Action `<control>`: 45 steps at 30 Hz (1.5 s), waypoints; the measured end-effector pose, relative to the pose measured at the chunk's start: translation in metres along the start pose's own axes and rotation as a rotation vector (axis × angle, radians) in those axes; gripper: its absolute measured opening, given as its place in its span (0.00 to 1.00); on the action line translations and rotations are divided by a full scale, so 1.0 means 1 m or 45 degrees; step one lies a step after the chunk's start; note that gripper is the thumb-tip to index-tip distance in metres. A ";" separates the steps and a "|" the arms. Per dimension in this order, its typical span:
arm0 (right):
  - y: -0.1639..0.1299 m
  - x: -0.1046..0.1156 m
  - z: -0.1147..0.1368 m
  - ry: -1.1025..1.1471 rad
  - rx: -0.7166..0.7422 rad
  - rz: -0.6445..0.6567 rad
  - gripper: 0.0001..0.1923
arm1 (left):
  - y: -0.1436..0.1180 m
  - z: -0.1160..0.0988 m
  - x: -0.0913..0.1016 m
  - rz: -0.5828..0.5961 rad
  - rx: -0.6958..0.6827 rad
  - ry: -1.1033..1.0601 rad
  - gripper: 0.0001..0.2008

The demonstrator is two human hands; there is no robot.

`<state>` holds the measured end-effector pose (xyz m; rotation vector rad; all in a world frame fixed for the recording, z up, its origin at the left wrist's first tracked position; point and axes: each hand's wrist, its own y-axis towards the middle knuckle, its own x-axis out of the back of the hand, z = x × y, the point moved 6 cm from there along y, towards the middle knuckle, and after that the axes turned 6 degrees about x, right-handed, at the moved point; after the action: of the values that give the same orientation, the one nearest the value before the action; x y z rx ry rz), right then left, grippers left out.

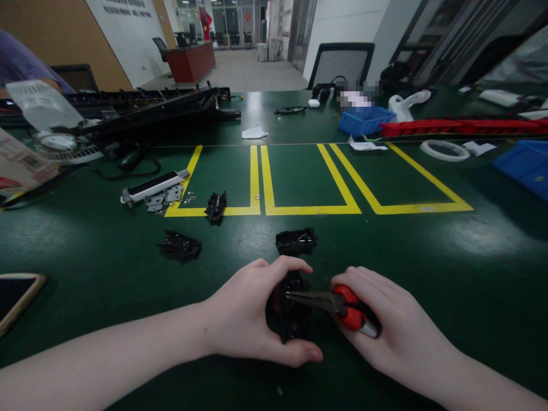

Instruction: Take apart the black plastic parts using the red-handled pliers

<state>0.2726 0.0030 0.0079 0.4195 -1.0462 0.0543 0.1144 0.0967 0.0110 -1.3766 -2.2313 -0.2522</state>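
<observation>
- Left hand: I have it clasped around a small black part, pinning it to the green table close to the near edge.
- Right hand: clenched on the red grips of the pliers; the metal nose points left and meets the black part between my hands.
- Risk: I judge the nose could slip off the plastic and jab my left thumb or fingers, which wrap right beside it; too hard a squeeze might crack the part.
- Risk: a freed piece could skip away among the loose washers.
- Neighbours: a second black part lies just beyond my hands; two more sit further left, a grey bar behind them.
- Edges: a tablet corner at far left, well apart.
- Open room: bare green to the right and inside the yellow-lined bays ahead.
</observation>
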 end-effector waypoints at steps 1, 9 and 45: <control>0.000 0.001 -0.001 0.001 -0.004 -0.016 0.10 | 0.000 0.001 0.001 0.001 0.024 -0.026 0.38; 0.003 0.003 -0.007 -0.051 -0.005 -0.077 0.13 | -0.001 0.002 0.004 -0.009 0.095 -0.200 0.37; -0.001 0.000 -0.008 -0.102 -0.006 -0.003 0.12 | 0.002 -0.002 0.001 -0.010 -0.005 0.048 0.39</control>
<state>0.2792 0.0045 0.0040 0.4214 -1.1248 0.0332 0.1163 0.0974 0.0126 -1.3545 -2.2063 -0.2829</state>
